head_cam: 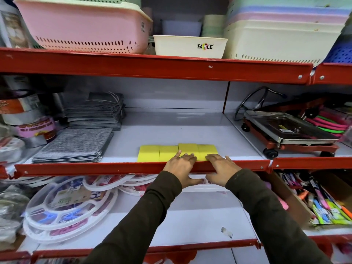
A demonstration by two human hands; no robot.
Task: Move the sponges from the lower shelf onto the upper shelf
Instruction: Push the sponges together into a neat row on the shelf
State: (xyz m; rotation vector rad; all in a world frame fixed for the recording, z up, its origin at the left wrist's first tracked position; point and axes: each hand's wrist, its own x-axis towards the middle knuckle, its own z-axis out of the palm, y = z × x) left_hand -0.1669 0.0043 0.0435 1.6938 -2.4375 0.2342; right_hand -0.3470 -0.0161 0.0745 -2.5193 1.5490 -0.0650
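Note:
Several yellow sponges (160, 152) stand side by side in a row at the front edge of the white middle shelf (171, 128). My left hand (180, 167) and my right hand (222, 168) reach over the shelf's red front lip (95, 168). Their fingers lie flat on the front of the two right-hand sponges, and the thumbs hang below the lip. Neither hand grips a sponge. On the lower shelf (190, 221) I see no sponges; part of it is hidden by my dark sleeves.
Stacks of grey cloths (76, 143) lie left of the sponges, with a steel weighing scale (289, 130) in the bay to the right. Plastic baskets (85, 27) fill the top shelf. Round plastic trays (62, 206) and a box of pens (323, 202) sit on the lower shelf.

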